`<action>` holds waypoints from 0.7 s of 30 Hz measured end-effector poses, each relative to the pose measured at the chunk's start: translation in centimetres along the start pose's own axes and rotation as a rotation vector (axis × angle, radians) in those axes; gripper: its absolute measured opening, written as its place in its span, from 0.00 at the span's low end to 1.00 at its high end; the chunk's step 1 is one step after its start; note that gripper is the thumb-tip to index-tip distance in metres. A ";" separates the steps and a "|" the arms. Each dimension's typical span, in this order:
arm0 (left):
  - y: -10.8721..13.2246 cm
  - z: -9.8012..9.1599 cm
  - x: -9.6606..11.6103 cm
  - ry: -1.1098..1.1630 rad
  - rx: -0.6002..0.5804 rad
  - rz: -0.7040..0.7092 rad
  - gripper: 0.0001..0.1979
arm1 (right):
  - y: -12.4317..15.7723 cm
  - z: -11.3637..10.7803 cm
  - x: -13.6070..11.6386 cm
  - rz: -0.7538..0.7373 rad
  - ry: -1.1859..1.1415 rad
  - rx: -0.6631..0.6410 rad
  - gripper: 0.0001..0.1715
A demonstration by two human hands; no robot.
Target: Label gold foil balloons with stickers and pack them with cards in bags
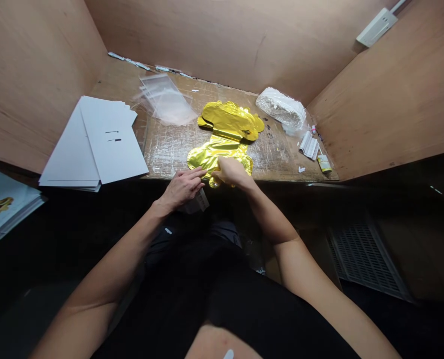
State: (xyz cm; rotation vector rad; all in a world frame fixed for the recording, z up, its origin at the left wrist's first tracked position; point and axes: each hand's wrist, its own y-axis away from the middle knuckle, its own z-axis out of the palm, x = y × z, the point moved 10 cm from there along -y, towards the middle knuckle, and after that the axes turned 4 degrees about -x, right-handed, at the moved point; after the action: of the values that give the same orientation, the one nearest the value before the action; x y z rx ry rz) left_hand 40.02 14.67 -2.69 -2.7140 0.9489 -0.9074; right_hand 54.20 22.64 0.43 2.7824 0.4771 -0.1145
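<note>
A flat gold foil balloon (222,144), folded across its middle, lies at the front of the bench, with more gold foil layered at its far end. My right hand (231,171) is closed on its near part, the fingertips curled under and partly hidden. Beside it, my left hand (184,188) rests at the bench's front edge, its fingers bent and reaching to the foil's near left edge. From under the left hand a small pale printed slip (201,200) hangs below the bench edge; the hold on it is mostly hidden.
Clear plastic bags (167,99) lie behind on the left, near stacked white sheets (95,144). To the right are a wrapped white bundle (282,107), a bundle of white strips (309,145) and a small yellow-and-white roll (324,163). Wooden panels (222,40) enclose the bench.
</note>
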 end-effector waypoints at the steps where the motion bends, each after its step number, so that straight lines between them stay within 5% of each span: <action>1: 0.0 0.0 0.1 -0.004 0.000 0.002 0.16 | 0.3 0.0 0.8 0.044 0.027 -0.026 0.20; 5: 0.1 -0.2 0.4 -0.017 0.008 0.015 0.17 | 2.3 -1.1 3.6 0.165 0.093 -0.013 0.23; 8: 0.2 -0.3 0.4 -0.041 0.019 0.032 0.18 | 2.5 -1.6 2.0 -0.048 0.058 0.122 0.21; 11: 0.4 -0.7 0.6 -0.048 0.033 0.053 0.17 | 2.0 0.2 0.2 -0.267 -0.071 0.109 0.17; 16: 0.2 -0.6 3.1 -0.042 0.042 0.147 0.17 | 1.3 1.4 0.1 -0.374 -0.349 0.065 0.20; 19: -0.6 1.0 3.9 0.011 -0.033 0.145 0.18 | 0.3 -0.8 1.9 -0.375 -0.434 -0.007 0.22; 21: -1.1 1.5 3.6 0.091 -0.042 0.101 0.18 | -1.1 -4.1 5.9 -0.209 -0.419 0.025 0.21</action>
State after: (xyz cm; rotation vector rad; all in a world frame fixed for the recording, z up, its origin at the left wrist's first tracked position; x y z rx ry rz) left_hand 43.66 13.29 -1.78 -2.6512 1.1240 -1.0102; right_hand 59.52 26.74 3.18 2.6188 0.6515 -0.7357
